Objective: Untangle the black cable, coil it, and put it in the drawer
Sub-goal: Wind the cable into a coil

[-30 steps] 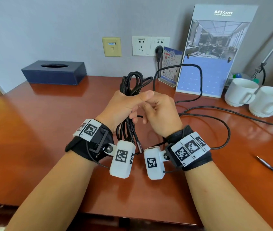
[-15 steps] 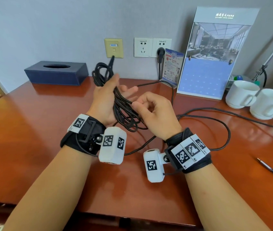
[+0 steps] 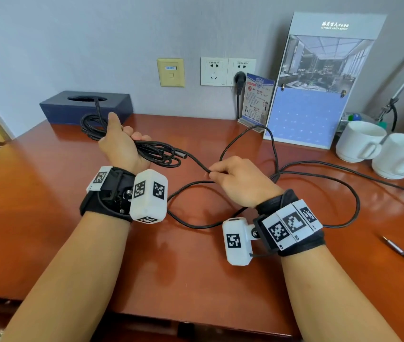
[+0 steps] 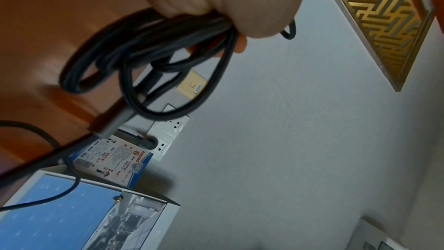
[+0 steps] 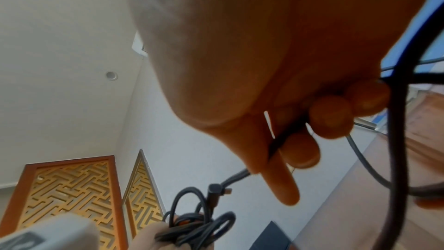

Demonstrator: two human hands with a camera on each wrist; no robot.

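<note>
My left hand [image 3: 122,144] grips a bundle of black cable [image 3: 157,154] loops above the wooden desk; loops stick out on both sides of the fist, and a metal plug end [image 3: 182,155] points right. The left wrist view shows the bundle [image 4: 153,48] held in curled fingers. My right hand [image 3: 235,178] pinches a single strand of the same cable [image 3: 203,169] between thumb and fingers, seen close in the right wrist view [image 5: 278,142]. Loose cable [image 3: 343,193] lies looped on the desk to the right. No drawer is in view.
A dark blue tissue box [image 3: 85,107] stands at the back left. Wall sockets [image 3: 228,71] hold a black plug. A leaflet stand [image 3: 257,99] and a calendar board [image 3: 319,82] lean at the back. Two white cups [image 3: 380,149] stand at the right. A pen [image 3: 403,253] lies near the right edge.
My left hand has swung left and turned, carrying the bundle away. My right hand has moved right and down, and a strand now stretches between the two hands.
</note>
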